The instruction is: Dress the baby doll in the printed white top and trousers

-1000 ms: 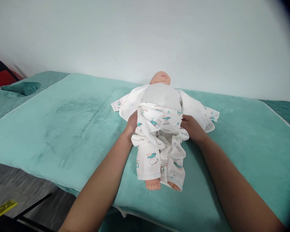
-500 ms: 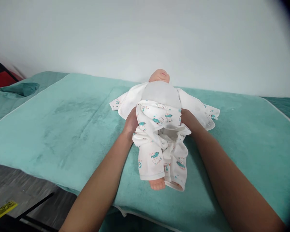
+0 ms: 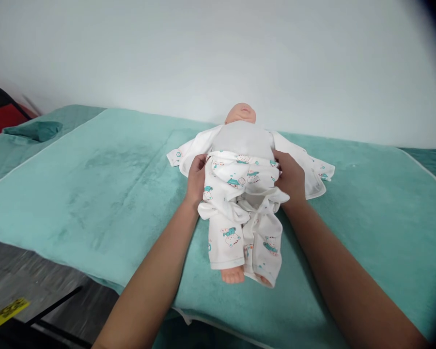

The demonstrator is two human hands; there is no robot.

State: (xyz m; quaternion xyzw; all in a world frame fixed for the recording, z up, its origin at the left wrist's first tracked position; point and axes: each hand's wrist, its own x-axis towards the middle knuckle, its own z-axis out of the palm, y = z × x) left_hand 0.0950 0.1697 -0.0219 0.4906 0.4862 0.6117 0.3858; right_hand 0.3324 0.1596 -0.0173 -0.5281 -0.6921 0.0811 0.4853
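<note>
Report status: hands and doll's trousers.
Left hand, right hand: gripping trousers at the waist, one each side. Doll on its back on towel. Nothing obstructing.

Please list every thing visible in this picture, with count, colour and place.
towel: one, teal, across the middle
baby doll: one, peach head, grey body, supine on towel
trousers: one pair, white with teal prints, on the doll's legs
top: one, white, open under the doll
folded cloth: one, dark teal, far left
red object: one, far-left edge
yellow label: one, floor, lower left
left hand: one, fingers gripping waistband
right hand: one, gripping waistband opposite
</note>
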